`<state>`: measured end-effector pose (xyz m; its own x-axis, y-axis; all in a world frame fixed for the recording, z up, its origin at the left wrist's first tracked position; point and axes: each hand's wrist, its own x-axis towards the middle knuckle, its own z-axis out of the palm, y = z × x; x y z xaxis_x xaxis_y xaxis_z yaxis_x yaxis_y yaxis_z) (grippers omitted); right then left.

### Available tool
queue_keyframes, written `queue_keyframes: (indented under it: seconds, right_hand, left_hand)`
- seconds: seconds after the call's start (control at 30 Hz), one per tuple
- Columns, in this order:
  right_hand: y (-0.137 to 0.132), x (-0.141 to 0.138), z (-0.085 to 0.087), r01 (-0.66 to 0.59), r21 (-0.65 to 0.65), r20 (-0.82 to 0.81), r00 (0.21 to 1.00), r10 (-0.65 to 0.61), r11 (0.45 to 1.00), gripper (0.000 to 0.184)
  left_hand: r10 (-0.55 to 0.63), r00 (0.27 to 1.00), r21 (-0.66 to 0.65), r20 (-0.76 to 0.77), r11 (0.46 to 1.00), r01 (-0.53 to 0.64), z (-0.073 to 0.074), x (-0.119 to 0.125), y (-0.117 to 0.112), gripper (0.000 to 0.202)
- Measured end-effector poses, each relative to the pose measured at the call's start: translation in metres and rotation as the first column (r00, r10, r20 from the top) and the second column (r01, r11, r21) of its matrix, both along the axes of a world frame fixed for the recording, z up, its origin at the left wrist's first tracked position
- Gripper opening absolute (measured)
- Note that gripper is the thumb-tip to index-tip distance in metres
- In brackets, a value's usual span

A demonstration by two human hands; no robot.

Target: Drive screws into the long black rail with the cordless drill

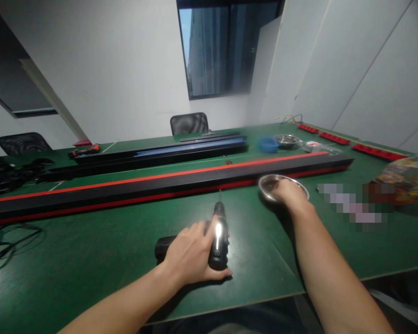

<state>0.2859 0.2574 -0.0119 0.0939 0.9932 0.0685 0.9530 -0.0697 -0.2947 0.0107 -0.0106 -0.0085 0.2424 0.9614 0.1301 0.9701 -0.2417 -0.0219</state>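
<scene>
A black cordless drill [218, 243] lies on its side on the green table, its thin bit pointing away from me. My left hand [191, 250] is wrapped round it, thumb behind the body and fingers over the handle side. My right hand [289, 192] reaches into a round metal bowl [303, 186]; its fingers are down inside, so what they touch is hidden. Just beyond the drill tip, a long black bar with red edges [167, 178] stretches across the table.
Behind the bar lie more long dark profiles [195, 150] and a blue bowl [267, 144] beside a second metal bowl [286, 140]. Red strips [378, 152] line the right side, near a colourful plastic bag [409, 178]. Black cables [10, 241] rest at left.
</scene>
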Motion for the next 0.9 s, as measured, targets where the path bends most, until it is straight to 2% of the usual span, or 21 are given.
queue_keyframes:
  seconds: [0.13,0.3,0.57,0.63,0.7,0.77,0.83,0.9]
  right_hand:
    - [-0.006,-0.003,0.011,0.056,-0.082,0.018,0.998,-0.055,0.995,0.041]
    - [-0.015,-0.008,0.024,0.109,-0.026,0.001,0.994,-0.11,0.994,0.038]
    - [-0.018,-0.007,0.028,0.086,0.03,-0.048,0.995,-0.084,0.996,0.033]
    - [-0.018,-0.011,0.029,0.036,0.093,-0.114,0.993,-0.025,0.995,0.03]
    - [-0.02,-0.02,0.031,-0.059,0.167,-0.228,0.969,0.097,0.984,0.026]
    - [-0.025,-0.034,0.032,-0.192,0.231,-0.363,0.893,0.268,0.954,0.024]
    - [-0.031,-0.051,0.03,-0.324,0.282,-0.463,0.778,0.424,0.903,0.022]
    - [-0.038,-0.066,0.026,-0.406,0.278,-0.506,0.708,0.492,0.871,0.02]
  left_hand:
    - [-0.071,0.997,-0.025,0.007,0.997,0.072,0.0,-0.001,0.002,0.125]
    - [-0.102,0.995,-0.031,0.02,0.994,0.103,0.0,0.0,0.002,0.127]
    - [-0.1,0.995,-0.033,0.025,0.994,0.101,0.0,-0.001,0.001,0.127]
    - [-0.099,0.995,-0.032,0.02,0.995,0.099,0.0,-0.001,0.001,0.126]
    - [-0.099,0.995,-0.032,0.019,0.995,0.099,0.0,0.0,0.001,0.126]
    - [-0.1,0.995,-0.032,0.02,0.994,0.101,0.0,0.0,0.0,0.127]
    - [-0.1,0.995,-0.031,0.019,0.994,0.1,0.0,-0.001,0.0,0.127]
    - [-0.101,0.995,-0.03,0.015,0.994,0.102,0.0,-0.001,0.0,0.128]
